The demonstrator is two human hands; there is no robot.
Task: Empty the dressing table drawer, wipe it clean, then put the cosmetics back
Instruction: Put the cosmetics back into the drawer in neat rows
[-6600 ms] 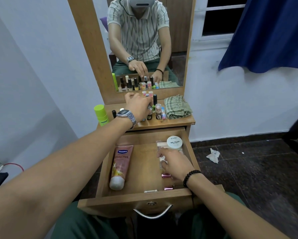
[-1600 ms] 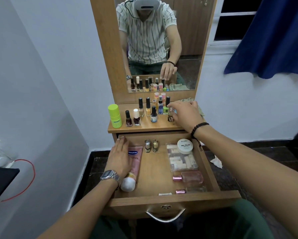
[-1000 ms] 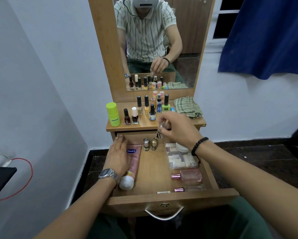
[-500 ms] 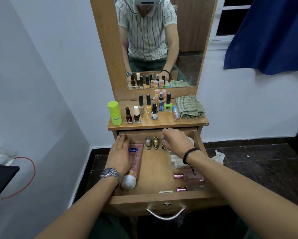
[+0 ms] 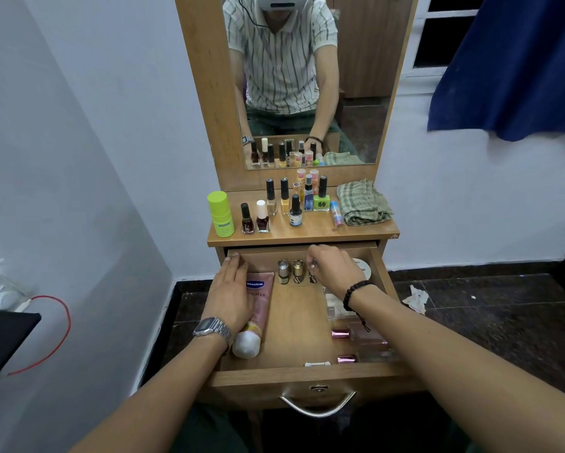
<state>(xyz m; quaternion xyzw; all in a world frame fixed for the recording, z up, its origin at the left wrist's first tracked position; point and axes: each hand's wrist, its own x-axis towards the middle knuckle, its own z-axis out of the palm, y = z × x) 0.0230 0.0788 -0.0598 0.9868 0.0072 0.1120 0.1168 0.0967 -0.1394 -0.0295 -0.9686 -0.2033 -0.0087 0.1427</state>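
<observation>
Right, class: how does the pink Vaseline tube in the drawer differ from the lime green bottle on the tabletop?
The Vaseline tube lies flat inside the open drawer; the lime green bottle stands upright on the tabletop. The tube is pink with a white cap; the bottle is green all over. The left hand rests against the tube; nothing touches the bottle.

A home bedroom corner: mirrored dressing table (image 5: 304, 235), nail polish bottles (image 5: 285, 200), blue curtain (image 5: 516, 63).

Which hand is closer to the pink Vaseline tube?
The left hand. It rests right against the Vaseline tube, along its left side. The right hand is farther right, at the back of the drawer, setting down a small bottle.
</observation>
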